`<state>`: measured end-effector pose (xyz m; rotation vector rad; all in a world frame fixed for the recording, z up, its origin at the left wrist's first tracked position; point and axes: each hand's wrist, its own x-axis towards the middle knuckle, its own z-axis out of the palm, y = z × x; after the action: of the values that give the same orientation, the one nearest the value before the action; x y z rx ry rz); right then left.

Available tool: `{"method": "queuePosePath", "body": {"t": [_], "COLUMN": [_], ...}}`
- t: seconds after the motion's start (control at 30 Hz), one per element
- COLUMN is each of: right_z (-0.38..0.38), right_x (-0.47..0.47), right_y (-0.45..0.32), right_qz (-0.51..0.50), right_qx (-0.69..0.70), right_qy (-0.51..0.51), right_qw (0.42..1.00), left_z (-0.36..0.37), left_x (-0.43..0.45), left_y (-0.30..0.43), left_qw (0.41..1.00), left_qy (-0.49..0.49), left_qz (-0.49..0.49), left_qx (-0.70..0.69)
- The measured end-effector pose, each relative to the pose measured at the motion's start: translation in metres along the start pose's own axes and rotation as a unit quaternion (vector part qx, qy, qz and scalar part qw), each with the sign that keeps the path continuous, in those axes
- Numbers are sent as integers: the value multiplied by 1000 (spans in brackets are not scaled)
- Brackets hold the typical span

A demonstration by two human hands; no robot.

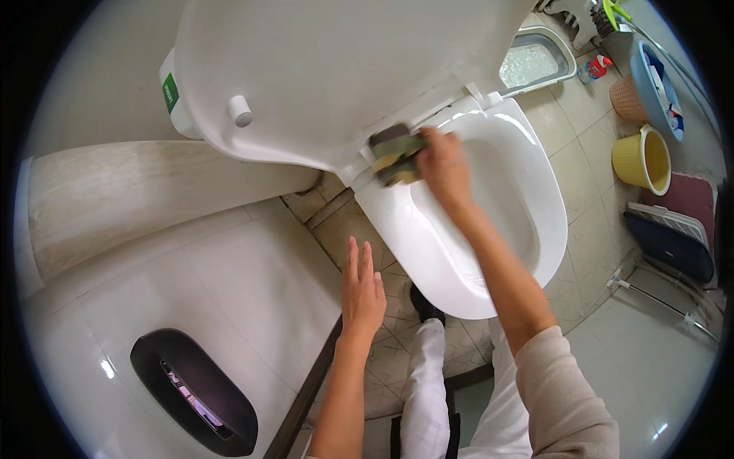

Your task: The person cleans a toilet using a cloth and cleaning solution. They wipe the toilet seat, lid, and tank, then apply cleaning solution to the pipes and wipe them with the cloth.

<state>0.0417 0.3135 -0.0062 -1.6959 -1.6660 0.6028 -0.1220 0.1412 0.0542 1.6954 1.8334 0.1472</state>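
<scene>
My right hand (447, 169) is shut on a camouflage-patterned cloth (394, 154), slightly blurred. It presses the cloth on the back edge of a white toilet (550, 201), near the left hinge and the foot of the raised white panel (321, 69), which looks like the lid. My forearm passes over the open bowl (493, 195). My left hand (363, 292) hangs to the left of the toilet, above the floor tiles, with its fingers extended and nothing in it.
A large pale pipe (143, 201) runs along the left wall. A black tissue dispenser (195, 396) is mounted lower left. To the right are a grey-rimmed basin (565, 72), a red-capped bottle (596, 69), a blue basin (642, 74), a yellow bucket (628, 158) and a metal rail (654, 298).
</scene>
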Motion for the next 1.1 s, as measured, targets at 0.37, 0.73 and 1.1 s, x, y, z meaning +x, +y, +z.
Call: {"method": "queuePosePath", "body": {"t": [0.37,0.73,1.1], "right_z": [87,20,-161], "right_x": [-68,23,-46], "right_y": [-2,95,211], "right_qz": [-77,-403,-271], "right_qx": [-87,-133,-246], "right_qy": [-23,-126,-211], "right_qw": [993,897,906], "left_z": [47,71,103], "left_x": [18,34,36], "left_y": [3,27,32], "left_qw": [994,997,974], "left_qy": [-26,-70,-72], "left_qz": [-56,-32,-7], "left_qx": [-85,19,214]}}
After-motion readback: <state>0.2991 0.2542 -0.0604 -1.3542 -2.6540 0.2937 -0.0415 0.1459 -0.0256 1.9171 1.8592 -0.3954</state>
